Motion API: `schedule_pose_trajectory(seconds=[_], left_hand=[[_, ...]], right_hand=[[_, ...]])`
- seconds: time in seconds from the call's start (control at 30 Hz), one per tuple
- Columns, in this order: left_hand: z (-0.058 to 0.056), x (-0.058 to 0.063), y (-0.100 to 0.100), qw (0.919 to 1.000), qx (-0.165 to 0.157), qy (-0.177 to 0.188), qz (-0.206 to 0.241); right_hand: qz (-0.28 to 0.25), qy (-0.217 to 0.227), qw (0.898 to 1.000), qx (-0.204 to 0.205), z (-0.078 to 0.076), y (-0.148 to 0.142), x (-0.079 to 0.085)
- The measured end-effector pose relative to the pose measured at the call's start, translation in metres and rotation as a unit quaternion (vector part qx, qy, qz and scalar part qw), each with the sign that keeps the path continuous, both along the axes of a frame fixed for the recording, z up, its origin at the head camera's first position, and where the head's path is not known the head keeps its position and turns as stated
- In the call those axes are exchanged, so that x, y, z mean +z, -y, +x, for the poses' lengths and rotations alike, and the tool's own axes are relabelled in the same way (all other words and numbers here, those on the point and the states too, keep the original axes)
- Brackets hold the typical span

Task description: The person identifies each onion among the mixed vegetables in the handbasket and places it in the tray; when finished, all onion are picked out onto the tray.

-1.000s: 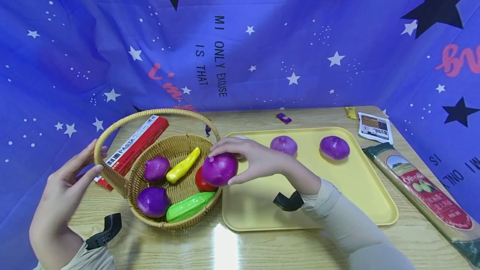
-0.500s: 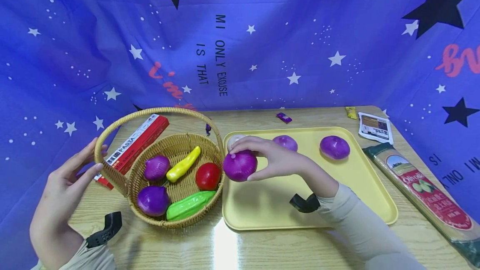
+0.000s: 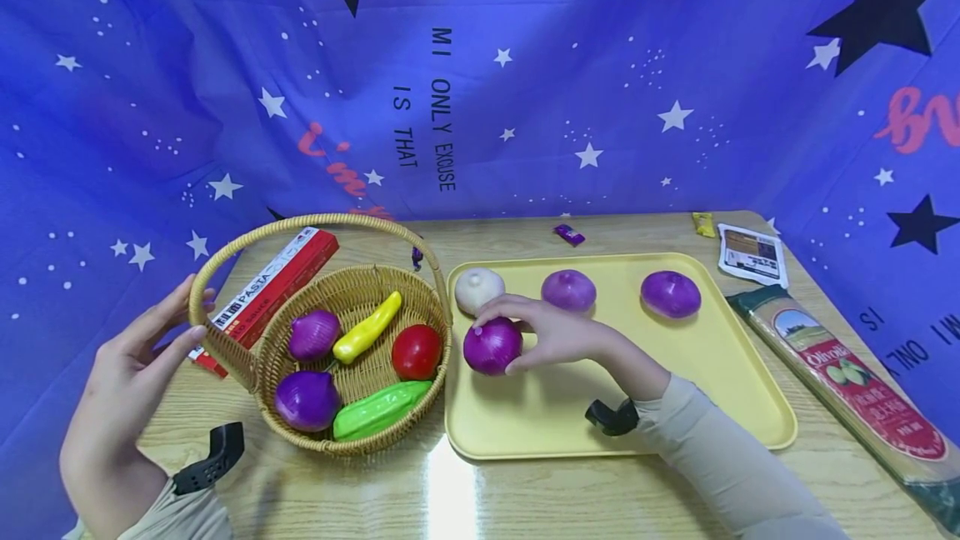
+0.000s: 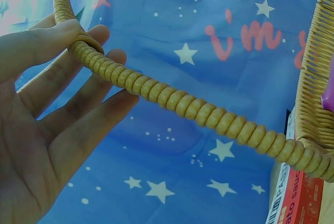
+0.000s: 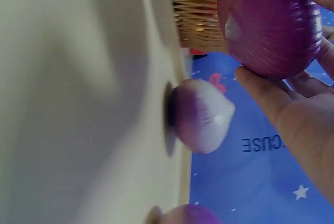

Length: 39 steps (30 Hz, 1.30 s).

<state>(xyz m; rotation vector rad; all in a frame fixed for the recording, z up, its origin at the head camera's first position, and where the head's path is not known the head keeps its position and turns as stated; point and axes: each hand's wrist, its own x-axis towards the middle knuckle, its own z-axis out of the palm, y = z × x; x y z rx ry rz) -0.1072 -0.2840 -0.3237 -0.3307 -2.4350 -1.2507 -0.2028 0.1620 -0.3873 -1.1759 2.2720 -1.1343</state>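
My right hand (image 3: 558,336) grips a dark purple onion (image 3: 492,347) above the left part of the yellow tray (image 3: 600,432); the right wrist view shows fingers and thumb around this onion (image 5: 271,25), raised off the tray. Behind it on the tray sits a white onion (image 3: 480,291), purple on one side in the right wrist view. My left hand (image 3: 123,407) pinches the handle (image 4: 172,98) of the wicker basket (image 3: 360,445) between thumb and fingers. Inside the basket lie two purple onions (image 3: 307,401), a yellow pepper (image 3: 367,328), a red tomato (image 3: 417,352) and a green pepper (image 3: 382,411).
Two more purple onions (image 3: 568,291) sit along the tray's back. A red pasta box (image 3: 288,282) lies behind the basket. To the tray's right are a pasta bag (image 3: 847,382) and a white packet (image 3: 752,254). Small wrapped candies (image 3: 568,234) lie behind the tray.
My right hand has carried the purple onion rightward from over the basket to over the tray and lowered it. The tomato and white onion are now uncovered. The left hand stays on the handle.
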Motion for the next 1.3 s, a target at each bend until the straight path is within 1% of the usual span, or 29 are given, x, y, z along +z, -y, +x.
schedule_pose_trajectory(seconds=[0.2, 0.33, 0.43, 0.6, 0.73, 0.9, 1.13, 1.3], left_hand=[[0.0, 0.0, 0.001, 0.9999, -0.006, 0.002, 0.01], [0.0, 0.0, 0.001, 0.9995, -0.016, 0.005, 0.028], [0.0, 0.0, 0.001, 0.9992, -0.02, 0.005, 0.033], [0.0, 0.0, 0.0, 0.9997, -0.014, 0.004, 0.021], [0.0, -0.001, 0.001, 0.9998, -0.01, 0.004, 0.018], [0.0, -0.001, 0.001, 0.9999, -0.003, 0.004, 0.011], [-0.001, -0.001, 0.001, 1.0, -0.002, 0.005, 0.008], [-0.001, -0.002, 0.001, 0.9998, -0.006, 0.008, 0.019]], right_hand=[[0.026, -0.014, 1.0, 0.008, -0.003, 0.001, -0.015], [0.043, -0.002, 0.999, 0.003, -0.002, 0.001, -0.022], [0.052, 0.008, 0.999, 0.0, -0.002, 0.001, -0.026], [0.056, 0.035, 0.998, -0.001, 0.0, -0.001, -0.031], [0.06, 0.049, 0.997, -0.007, 0.002, -0.001, -0.034], [0.061, 0.051, 0.997, -0.012, 0.004, -0.001, -0.037], [0.049, 0.039, 0.998, 0.006, 0.004, -0.002, -0.041], [0.047, 0.032, 0.998, 0.007, 0.004, -0.002, -0.042]])
